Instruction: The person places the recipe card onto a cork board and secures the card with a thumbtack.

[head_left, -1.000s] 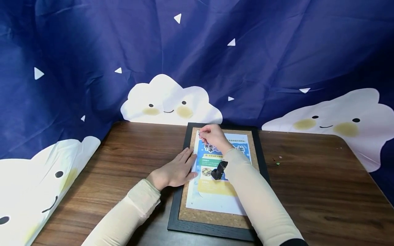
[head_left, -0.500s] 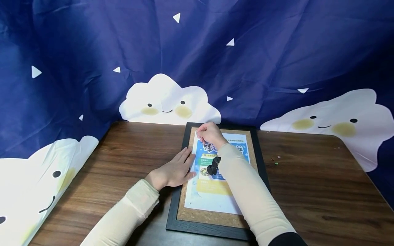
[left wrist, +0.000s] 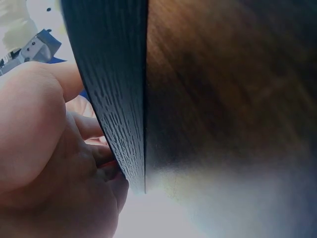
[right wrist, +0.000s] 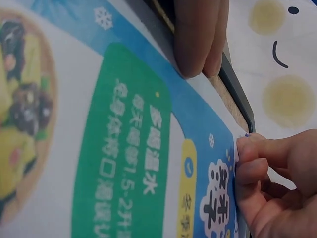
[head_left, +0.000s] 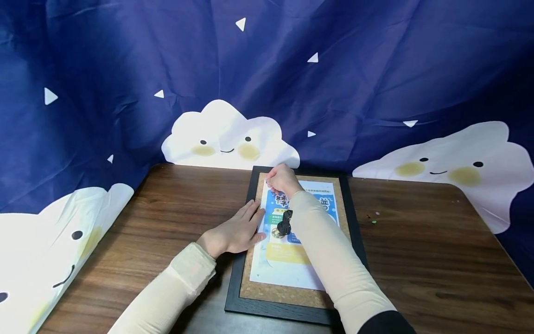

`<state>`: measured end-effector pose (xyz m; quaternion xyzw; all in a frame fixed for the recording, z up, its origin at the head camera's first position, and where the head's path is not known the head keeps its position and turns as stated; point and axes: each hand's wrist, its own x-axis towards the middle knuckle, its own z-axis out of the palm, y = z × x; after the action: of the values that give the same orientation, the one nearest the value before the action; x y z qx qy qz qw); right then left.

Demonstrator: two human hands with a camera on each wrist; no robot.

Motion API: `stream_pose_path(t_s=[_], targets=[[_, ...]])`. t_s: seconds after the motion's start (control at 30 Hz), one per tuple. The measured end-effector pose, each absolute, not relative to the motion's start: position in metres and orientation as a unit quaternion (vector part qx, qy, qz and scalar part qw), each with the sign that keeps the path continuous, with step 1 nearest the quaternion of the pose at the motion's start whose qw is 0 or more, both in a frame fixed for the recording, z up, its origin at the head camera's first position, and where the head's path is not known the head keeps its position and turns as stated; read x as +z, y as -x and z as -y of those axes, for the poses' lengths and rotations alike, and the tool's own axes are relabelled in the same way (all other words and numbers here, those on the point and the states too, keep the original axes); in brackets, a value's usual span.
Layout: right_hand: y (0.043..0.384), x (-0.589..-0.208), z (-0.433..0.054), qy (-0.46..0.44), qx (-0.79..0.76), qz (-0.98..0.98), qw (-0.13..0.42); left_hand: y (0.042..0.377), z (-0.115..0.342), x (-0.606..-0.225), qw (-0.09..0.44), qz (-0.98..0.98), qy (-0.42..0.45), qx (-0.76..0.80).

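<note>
A printed poster lies on a cork board with a black frame. With fingers straight, my left hand rests across the board's left frame edge, its fingertips on the poster's margin. At the poster's top left corner, my right hand pinches something tiny between thumb and forefinger. A small blue tip of it, like a push pin, shows at the fingertips in the right wrist view; the rest is hidden. The left wrist view shows my left palm against the frame's outer side.
The board lies on a brown wooden table. Right of it are tiny bits, one of them green. A dark blue cloth with white clouds hangs behind the table and along its left side.
My right wrist has turned, and its black wrist camera has swung left over the poster. The right fingertips stay at the top left corner. My left hand stays in place on the frame.
</note>
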<state>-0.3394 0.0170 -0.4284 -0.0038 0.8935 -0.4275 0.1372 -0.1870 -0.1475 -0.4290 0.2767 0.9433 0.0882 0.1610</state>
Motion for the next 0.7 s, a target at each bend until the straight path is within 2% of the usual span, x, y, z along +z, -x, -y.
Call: stream_pose_path(t_s=[0.43,0.7], targets=[[0.347,-0.4257,-0.0143,0.007,-0.369,-0.915,0.163,0.1883,0.1501,-0.4312,0.159,-0.944,-0.277,0.088],[0.3476,-0.4275,-0.0143,-0.003,-0.345,-0.926,0.156,0.1877,0.1474,-0.4315,0.164,-0.943,-0.275,0.092]])
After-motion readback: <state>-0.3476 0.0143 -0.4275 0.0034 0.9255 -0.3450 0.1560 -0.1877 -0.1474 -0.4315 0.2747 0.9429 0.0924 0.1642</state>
